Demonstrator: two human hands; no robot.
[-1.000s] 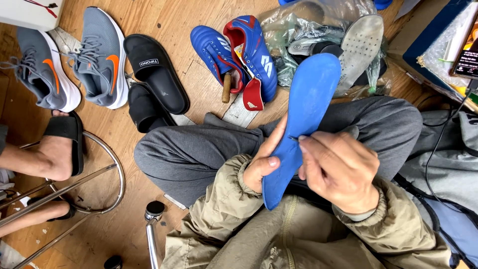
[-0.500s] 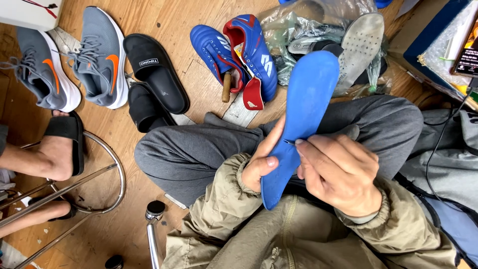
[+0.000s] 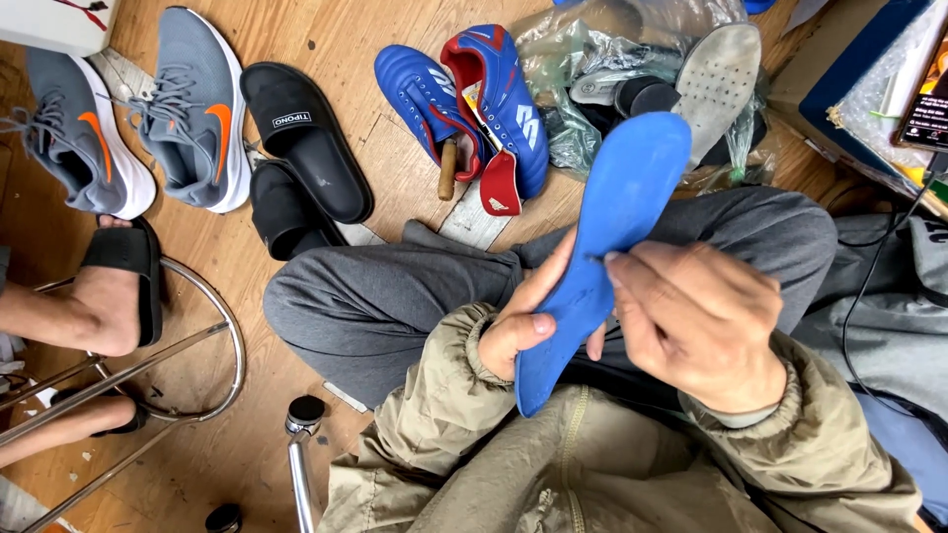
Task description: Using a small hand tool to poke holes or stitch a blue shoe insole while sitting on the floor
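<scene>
A blue shoe insole (image 3: 620, 212) is held upright over my lap, its toe end pointing up and away. My left hand (image 3: 528, 321) grips its lower half, thumb across the front. The fingertips of my right hand (image 3: 696, 321) pinch the insole's right edge near its middle. Both arms are in tan jacket sleeves, above grey trousers (image 3: 395, 296).
On the wooden floor lie blue and red football boots (image 3: 474, 99), black slide sandals (image 3: 301, 148), grey running shoes with orange marks (image 3: 138, 118) and a plastic bag of soles (image 3: 642, 69). Another person's sandalled foot (image 3: 109, 286) rests on a metal stool ring (image 3: 212, 326) at left.
My right hand's fingers have slid slightly up along the insole's edge. The left hand keeps its grip; the insole has hardly moved.
</scene>
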